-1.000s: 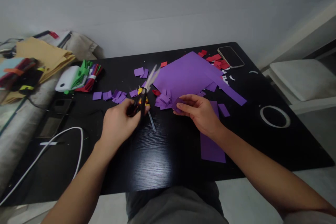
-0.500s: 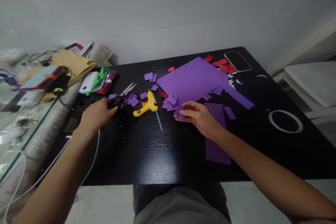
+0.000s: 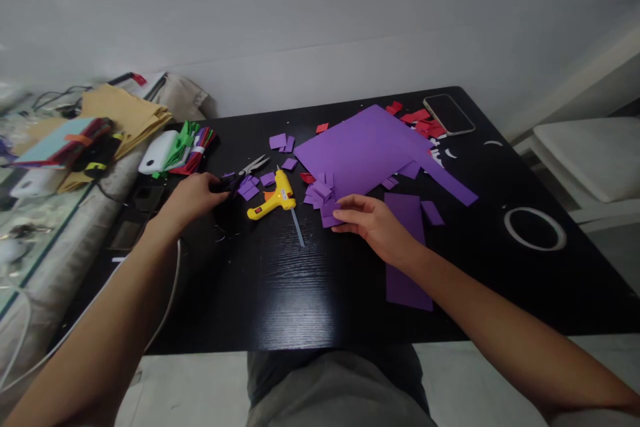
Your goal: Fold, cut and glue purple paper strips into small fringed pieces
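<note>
My left hand is closed around the black handles of the scissors, whose blades point away to the right, partly open, above small purple pieces. In my right hand, thumb and fingers pinch purple paper pieces. They are beside a loose pile of purple cut pieces; how many are pinched I cannot tell. Between the hands lies a yellow glue gun with a glue stick sticking out of its back. A purple strip-like sheet lies partly under my right forearm.
A large purple sheet and a long purple strip lie behind my right hand. Red scraps and a phone are at the back right, a white ring farther right. Bundled colored strips and white cables are left.
My left hand has moved slightly right and forward with the scissors. My right hand has brought the pinched purple pieces closer to the pile, turning them. The view has shifted a little.
</note>
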Tool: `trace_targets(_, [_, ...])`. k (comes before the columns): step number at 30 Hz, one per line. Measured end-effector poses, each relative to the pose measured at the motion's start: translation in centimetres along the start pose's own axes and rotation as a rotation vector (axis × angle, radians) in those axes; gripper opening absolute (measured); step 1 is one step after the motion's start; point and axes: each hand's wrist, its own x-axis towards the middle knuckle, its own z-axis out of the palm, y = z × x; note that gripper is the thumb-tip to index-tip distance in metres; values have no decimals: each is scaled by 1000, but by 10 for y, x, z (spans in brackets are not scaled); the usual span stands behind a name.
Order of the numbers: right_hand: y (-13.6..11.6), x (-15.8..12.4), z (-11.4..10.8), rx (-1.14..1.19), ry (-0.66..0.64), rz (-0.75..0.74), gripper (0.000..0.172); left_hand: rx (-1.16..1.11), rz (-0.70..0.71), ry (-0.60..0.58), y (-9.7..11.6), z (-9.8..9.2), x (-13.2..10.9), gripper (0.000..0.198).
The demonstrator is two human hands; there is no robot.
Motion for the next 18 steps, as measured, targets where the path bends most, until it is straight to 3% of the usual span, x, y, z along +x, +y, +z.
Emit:
trace_targets(2, [1,-1,1,-38,-6,-41,26,19,18,-8,8,-8,-9,38])
trace_targets(4, [2,-3,2,-83,-16,-89,27,1,82,130,28,-12,-29,36])
trace_targets(6, [2,-5,4,-127,-17,-133,28,-198,137,231,56,-9,-57,31])
trace_targets(9, [1,-9,6,-180,-6,-179,31,-622,397,136,102,13,-98,28])
trace_targets(11, [1,-10,6,-203,-5,-194,34,-748,602,48,124,33,-116,40])
trace_targets(14, [3,-11,6,-209,-31,-207,35,-845,730,70,137,61,-125,32])
trace_targets(18, [10,-10,6,-215,-75,-252,30,-1036,623,47,135,76,-124,21])
